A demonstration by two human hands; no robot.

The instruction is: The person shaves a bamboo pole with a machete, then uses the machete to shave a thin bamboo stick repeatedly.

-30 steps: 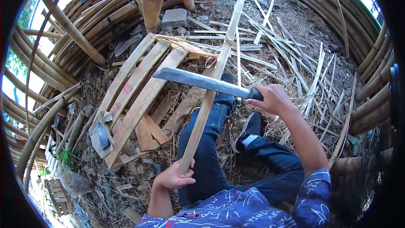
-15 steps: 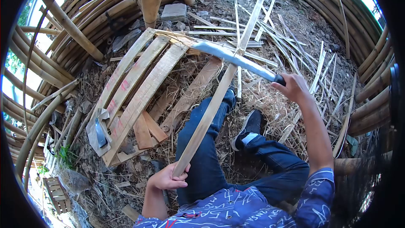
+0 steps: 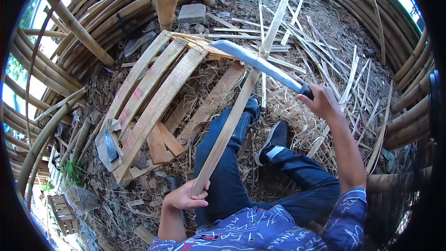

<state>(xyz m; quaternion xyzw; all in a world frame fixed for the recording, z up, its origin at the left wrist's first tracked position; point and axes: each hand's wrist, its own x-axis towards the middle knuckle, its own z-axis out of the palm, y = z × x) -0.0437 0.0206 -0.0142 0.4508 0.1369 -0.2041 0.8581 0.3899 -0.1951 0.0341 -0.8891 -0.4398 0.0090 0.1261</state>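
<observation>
My left hand (image 3: 188,196) is closed round the lower end of a long flat bamboo strip (image 3: 227,132), which slants up and away past my knee. In my right hand (image 3: 322,102) is the black handle of a machete (image 3: 260,63). Its long grey blade lies across the upper part of the strip and points to the left. A small raised sliver shows where blade and strip meet. Beyond the blade the strip runs on toward the far ground. The exact depth of the blade in the strip cannot be made out.
A slatted wooden crate (image 3: 160,97) stands at the left, with a dark curved blade (image 3: 111,146) on paper at its near end. Thin split strips (image 3: 320,60) and shavings litter the ground to the right. Bamboo poles (image 3: 395,23) wall the sides. A grey block (image 3: 191,13) lies at the back.
The machete has shifted slightly up and to the left along the strip, its tip a little higher. My right hand has moved slightly. My left hand keeps its grip.
</observation>
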